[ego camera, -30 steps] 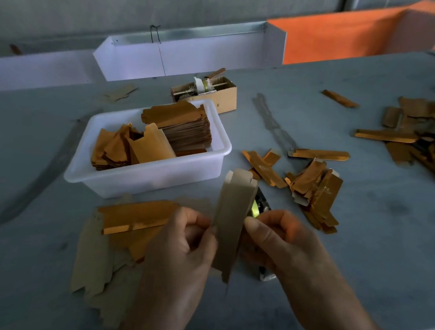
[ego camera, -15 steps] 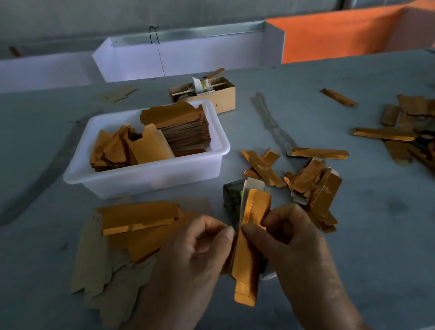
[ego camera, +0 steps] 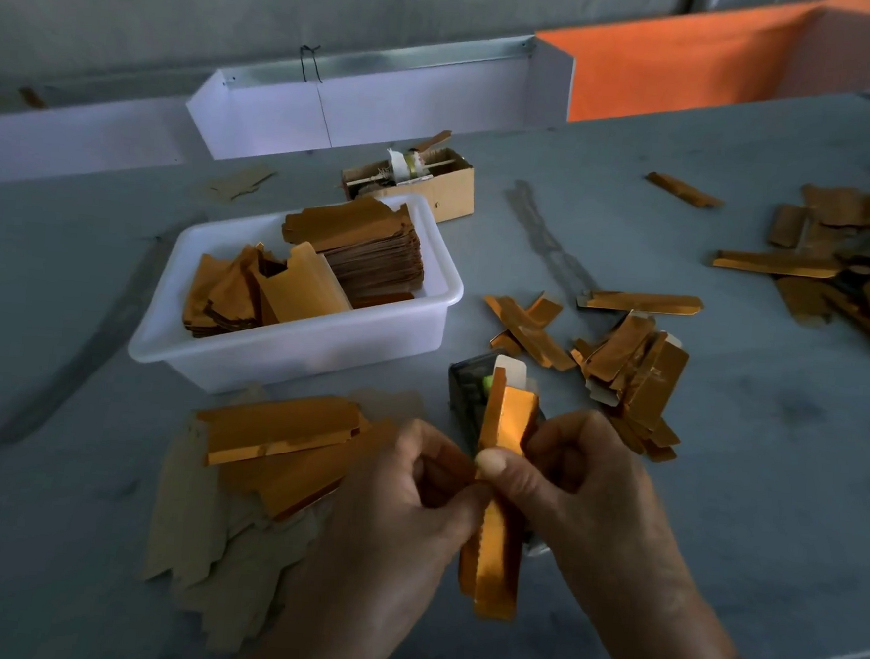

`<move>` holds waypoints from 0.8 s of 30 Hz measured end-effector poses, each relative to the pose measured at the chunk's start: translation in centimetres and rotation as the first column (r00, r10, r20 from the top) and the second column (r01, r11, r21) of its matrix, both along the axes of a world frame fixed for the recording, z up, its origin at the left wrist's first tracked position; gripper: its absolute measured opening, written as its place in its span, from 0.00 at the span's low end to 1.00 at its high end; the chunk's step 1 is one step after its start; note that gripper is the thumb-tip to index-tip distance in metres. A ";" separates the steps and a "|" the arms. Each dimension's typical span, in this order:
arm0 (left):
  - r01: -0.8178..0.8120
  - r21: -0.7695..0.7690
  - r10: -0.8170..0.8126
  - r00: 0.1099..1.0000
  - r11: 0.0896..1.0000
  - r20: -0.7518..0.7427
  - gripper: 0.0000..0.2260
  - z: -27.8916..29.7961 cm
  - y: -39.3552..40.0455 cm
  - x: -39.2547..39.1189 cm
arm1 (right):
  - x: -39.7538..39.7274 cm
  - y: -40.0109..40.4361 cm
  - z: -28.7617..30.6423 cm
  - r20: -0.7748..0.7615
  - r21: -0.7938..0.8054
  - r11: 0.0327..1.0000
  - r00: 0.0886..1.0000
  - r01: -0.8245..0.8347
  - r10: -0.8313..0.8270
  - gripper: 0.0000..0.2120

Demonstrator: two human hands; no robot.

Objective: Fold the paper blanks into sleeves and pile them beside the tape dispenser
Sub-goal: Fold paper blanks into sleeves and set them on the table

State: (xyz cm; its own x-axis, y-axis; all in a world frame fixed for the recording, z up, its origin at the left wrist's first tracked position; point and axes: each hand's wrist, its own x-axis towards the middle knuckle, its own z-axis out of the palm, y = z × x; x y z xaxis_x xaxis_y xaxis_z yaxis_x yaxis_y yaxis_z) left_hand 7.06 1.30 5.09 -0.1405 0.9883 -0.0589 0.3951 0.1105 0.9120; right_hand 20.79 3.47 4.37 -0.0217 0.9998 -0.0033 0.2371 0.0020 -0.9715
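Observation:
My left hand and my right hand both pinch one gold paper blank, held upright and folded lengthwise into a narrow strip. Right behind it stands the dark tape dispenser, partly hidden by the blank and my right hand. To the dispenser's right lies a pile of folded gold sleeves. Flat blanks, gold or brown side up, are spread at the lower left beside my left hand.
A white plastic tub holding stacked blanks sits at centre left. Behind it is a small cardboard box with a tape roll. More gold pieces lie at the far right. White and orange dividers line the table's back edge.
The blank was turned from its brown side to its gold side and folded narrower. Both hands came closer together, pinching it at the middle.

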 end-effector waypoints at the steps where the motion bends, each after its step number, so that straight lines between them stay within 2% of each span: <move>1: 0.009 0.014 -0.008 1.000 1.000 -0.029 0.05 0.0 0.0 0.1 | -0.1 0.0 -0.1 0.010 -0.017 1.000 1.000 0.018 -0.018 0.29; 4: 0.033 0.019 -0.032 0.997 0.999 -0.066 0.07 0.0 0.1 0.1 | -0.2 0.3 -0.5 0.006 -0.040 0.998 0.999 0.049 -0.048 0.24; 7: 0.004 -0.033 -0.004 1.000 0.999 0.008 0.11 -0.2 0.3 -0.2 | -0.1 0.5 -0.5 0.008 0.015 1.000 1.000 0.025 -0.025 0.20; 10: -0.010 -0.115 0.034 0.978 0.993 0.204 0.12 -0.3 0.3 -0.3 | 0.0 0.5 -0.3 -0.026 0.007 1.000 1.000 -0.015 0.015 0.19; 12: -0.008 -0.184 0.074 0.930 0.983 0.359 0.12 -0.6 0.4 -0.4 | 0.1 0.7 -0.2 -0.064 -0.022 0.999 0.997 -0.041 0.039 0.19; 14: 0.009 -0.245 0.104 0.891 0.970 0.442 0.14 -0.8 0.3 -0.3 | 0.2 0.7 -0.2 -0.054 -0.034 0.998 0.997 -0.050 0.048 0.19; 17: -0.014 -0.247 0.118 0.904 0.969 0.411 0.13 -1.0 0.1 0.2 | 0.4 0.7 -0.3 0.000 -0.029 0.999 0.999 -0.046 0.046 0.22; 19: -0.061 -0.210 0.132 0.930 0.976 0.342 0.08 -1.2 0.1 0.6 | 0.6 0.8 -0.4 0.019 -0.029 0.997 0.997 -0.068 0.069 0.22; 21: -0.114 -0.184 0.166 0.940 0.976 0.300 0.04 -1.5 0.2 0.8 | 1.0 1.1 -0.1 0.015 -0.065 0.987 0.989 -0.147 0.148 0.18; 23: -0.132 -0.182 0.185 0.930 0.974 0.317 0.04 -1.7 0.5 1.0 | 1.5 1.5 0.3 0.027 -0.077 0.972 0.974 -0.223 0.226 0.13; 24: -0.135 -0.189 0.192 0.925 0.973 0.328 0.05 -1.7 0.6 1.0 | 1.8 1.9 0.3 0.053 -0.041 0.976 0.975 -0.213 0.215 0.11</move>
State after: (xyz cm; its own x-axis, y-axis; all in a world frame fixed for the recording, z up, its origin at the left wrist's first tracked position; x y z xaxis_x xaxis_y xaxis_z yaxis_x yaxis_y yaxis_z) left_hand 8.10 1.88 3.43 -0.2429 0.9266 -0.2870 0.0262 0.3021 0.9529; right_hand 22.59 5.36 4.70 -0.2340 0.9712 -0.0457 0.2893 0.0247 -0.9569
